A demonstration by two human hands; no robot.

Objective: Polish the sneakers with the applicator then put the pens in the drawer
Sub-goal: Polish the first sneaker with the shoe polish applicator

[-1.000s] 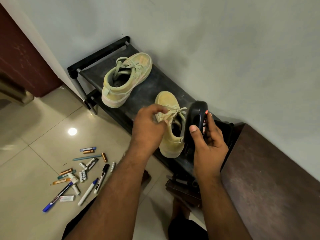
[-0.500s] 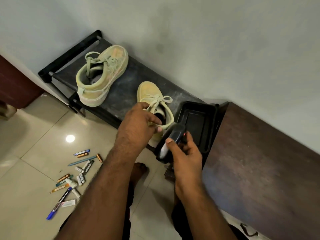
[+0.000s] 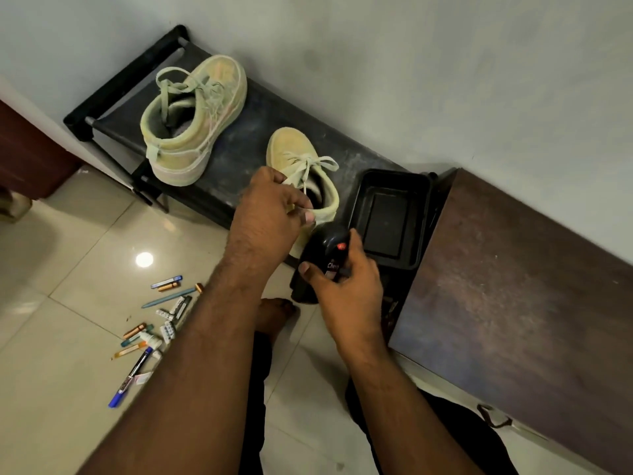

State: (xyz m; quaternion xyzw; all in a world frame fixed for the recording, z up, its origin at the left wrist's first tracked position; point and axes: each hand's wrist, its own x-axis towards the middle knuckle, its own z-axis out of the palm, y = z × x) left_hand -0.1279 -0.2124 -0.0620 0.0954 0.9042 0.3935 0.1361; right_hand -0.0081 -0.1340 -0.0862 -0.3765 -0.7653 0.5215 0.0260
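Head view: two hands work on the near sneaker on a low black rack.
Pens (image 3: 154, 323) lie scattered on the tiled floor at left; the far sneaker (image 3: 195, 118) stands on the rack (image 3: 239, 145). The left hand (image 3: 270, 214) pinches the collar of the near sneaker (image 3: 301, 156). The right hand (image 3: 346, 286) curls round the black applicator (image 3: 322, 262) at that sneaker's heel, beside a black tray (image 3: 394, 214) and brown cabinet (image 3: 513, 286).

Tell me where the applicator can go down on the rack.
Free: rack top between the two sneakers, and the black tray beside the near one. Crowded: floor left of the left hand, strewn with pens.
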